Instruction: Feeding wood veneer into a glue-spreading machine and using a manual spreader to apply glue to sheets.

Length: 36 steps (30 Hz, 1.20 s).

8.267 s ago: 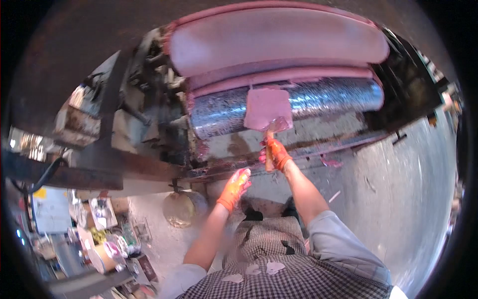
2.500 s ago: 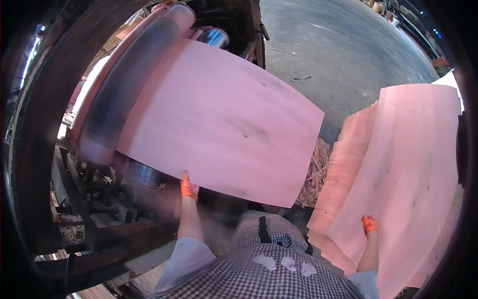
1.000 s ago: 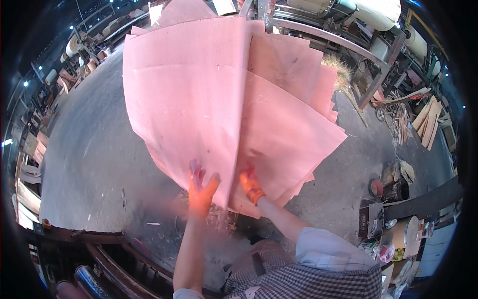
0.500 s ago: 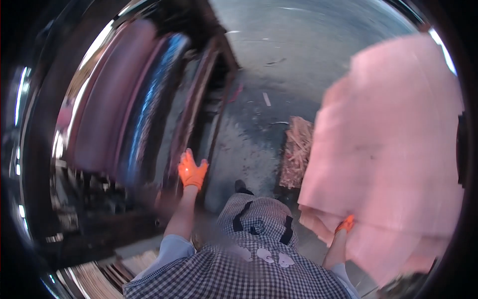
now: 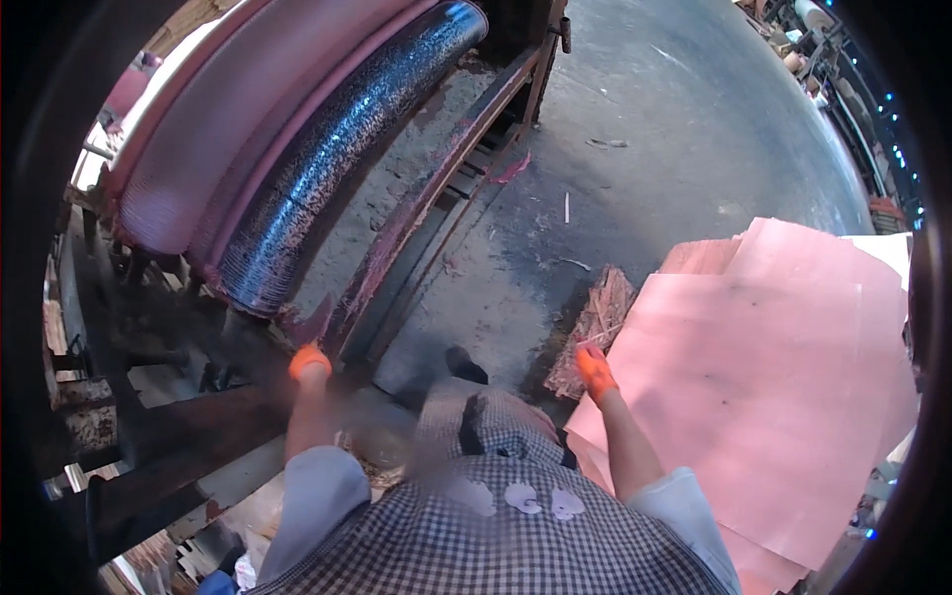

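A person in a checked apron (image 5: 516, 540) and pale short sleeves stands between a roller machine on the left and a stack of pink veneer sheets (image 5: 754, 387) on the right, seen from above.

The left hand (image 5: 310, 362), in an orange glove, is at the near end of the machine's trough (image 5: 397, 159). A flat, pointed, pink-stained piece (image 5: 314, 322) shows just beyond its fingers. The hand is small and partly turned away, so whether it is closed on that piece cannot be told.

The right hand (image 5: 596, 372), also gloved in orange, reaches forward beside the left edge of the stack, in front of a pile of wood scraps (image 5: 602, 317). Its fingers point away toward the scraps; whether they grip anything cannot be told.

The sheets lie overlapping with uneven edges, the top ones marked by a few dark knots. On the machine, a shiny, mottled metal roller (image 5: 357, 144) runs from near left toward the far middle, alongside a broad pink-coated roller (image 5: 233, 114) farther left. Beyond, the grey concrete floor (image 5: 684, 129) carries a pink scrap (image 5: 513, 171) near the machine and a thin pale strip (image 5: 567, 207) to its right.
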Each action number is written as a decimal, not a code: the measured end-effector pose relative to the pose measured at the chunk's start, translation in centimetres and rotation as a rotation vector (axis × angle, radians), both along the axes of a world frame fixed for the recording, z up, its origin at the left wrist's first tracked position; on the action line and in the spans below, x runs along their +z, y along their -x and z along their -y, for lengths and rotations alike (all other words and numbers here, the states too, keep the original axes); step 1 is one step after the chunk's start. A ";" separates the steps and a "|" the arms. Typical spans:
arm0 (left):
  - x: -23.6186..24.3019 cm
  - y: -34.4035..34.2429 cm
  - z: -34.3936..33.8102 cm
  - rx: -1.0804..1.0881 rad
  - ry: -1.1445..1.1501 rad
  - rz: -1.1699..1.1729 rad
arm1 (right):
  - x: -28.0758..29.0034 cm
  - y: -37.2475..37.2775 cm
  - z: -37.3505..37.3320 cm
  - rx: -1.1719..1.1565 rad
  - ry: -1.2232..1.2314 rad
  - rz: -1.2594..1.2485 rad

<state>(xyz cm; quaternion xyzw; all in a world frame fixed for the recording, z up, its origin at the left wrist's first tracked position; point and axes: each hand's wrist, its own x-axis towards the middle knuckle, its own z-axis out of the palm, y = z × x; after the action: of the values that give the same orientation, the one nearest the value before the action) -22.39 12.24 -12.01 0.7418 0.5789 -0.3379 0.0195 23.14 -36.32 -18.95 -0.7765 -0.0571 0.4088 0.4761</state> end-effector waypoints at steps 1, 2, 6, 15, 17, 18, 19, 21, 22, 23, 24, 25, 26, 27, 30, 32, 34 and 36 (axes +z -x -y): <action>0.1 1.2 -1.3 -0.068 0.069 0.068 | 1.6 0.1 -3.2 -0.075 -0.081 -0.106; 0.1 1.2 -1.6 -0.043 0.054 0.161 | 2.6 0.1 -6.3 -0.161 -0.169 -0.209; 1.2 2.8 0.3 0.425 0.027 0.627 | 8.5 2.6 -17.6 -0.169 -0.281 -0.649; 14.1 -14.9 7.5 0.561 0.088 1.422 | 14.6 12.7 -39.2 0.723 -0.311 -1.244; 12.5 -17.8 8.1 0.412 -0.021 1.903 | 23.2 14.2 -40.8 0.589 -0.367 -1.043; 14.5 -19.5 7.8 0.414 -0.027 1.914 | 20.8 12.7 -42.1 0.659 -0.551 -1.031; 18.1 -20.8 7.4 0.592 0.172 2.153 | 18.4 11.4 -43.6 0.731 -0.735 -1.015; 17.9 -19.9 6.7 1.005 0.156 2.517 | 21.8 10.2 -45.6 0.593 -0.648 -0.908; 18.4 -19.8 6.4 1.103 0.045 2.557 | 20.8 7.5 -47.2 0.557 -0.683 -0.989; 18.8 -19.4 6.2 1.205 -0.087 2.590 | 19.7 5.0 -48.7 0.526 -0.710 -1.079; 18.6 -18.4 6.3 1.132 -0.226 2.538 | 20.4 3.1 -50.2 0.544 -0.578 -0.740; 16.8 -16.6 6.0 1.128 -0.323 2.491 | 21.6 1.1 -52.1 0.551 -0.462 -0.395; 14.6 -14.6 6.2 1.025 -0.513 2.276 | 23.0 -0.7 -54.3 0.578 -0.466 -0.206; 13.3 -13.1 7.0 0.937 -0.675 2.039 | 24.7 -2.4 -56.3 0.603 -0.467 -0.021; 11.3 -8.9 9.2 1.164 -0.900 1.642 | 31.5 -7.8 -63.2 0.808 -0.215 0.684; 11.5 -9.5 10.1 0.911 -1.123 1.599 | 33.3 -11.0 -67.7 0.871 -0.270 0.812; 16.3 -11.4 9.6 0.876 -1.258 1.426 | 34.5 -13.6 -72.9 0.940 -0.307 0.896; 21.3 -12.2 9.7 0.820 -1.185 1.208 | 35.7 -14.6 -77.9 0.876 -0.396 1.163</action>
<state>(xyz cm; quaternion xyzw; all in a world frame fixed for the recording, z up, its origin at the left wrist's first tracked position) -10.21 2.51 9.31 0.4190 0.7644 0.4872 0.0533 37.72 41.55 16.75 -0.6734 -0.6751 0.0672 0.2939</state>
